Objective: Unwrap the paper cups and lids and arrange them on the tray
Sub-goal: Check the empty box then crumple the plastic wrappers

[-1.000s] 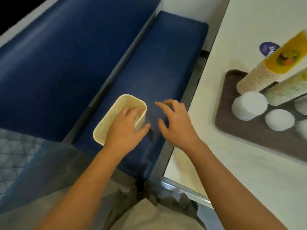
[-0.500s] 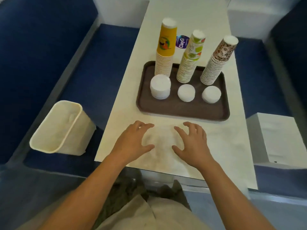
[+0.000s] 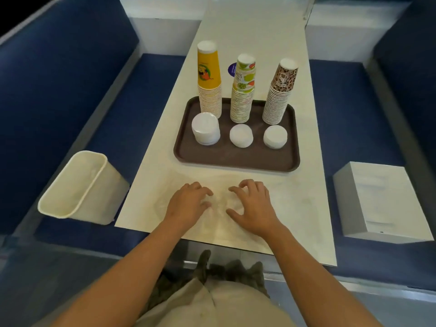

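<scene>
The left hand [image 3: 188, 205] and right hand [image 3: 256, 207] had left the bin [image 3: 70, 185] and rested on the desk [image 3: 297, 208], fingers loosely bent, empty; the tray [image 3: 236, 160] of cups [image 3: 210, 95] and lids [image 3: 205, 131] lay just beyond.

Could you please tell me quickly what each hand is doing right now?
Left hand: open, fingers loosely curled on the table, holding nothing.
Right hand: open, likewise empty.
</scene>
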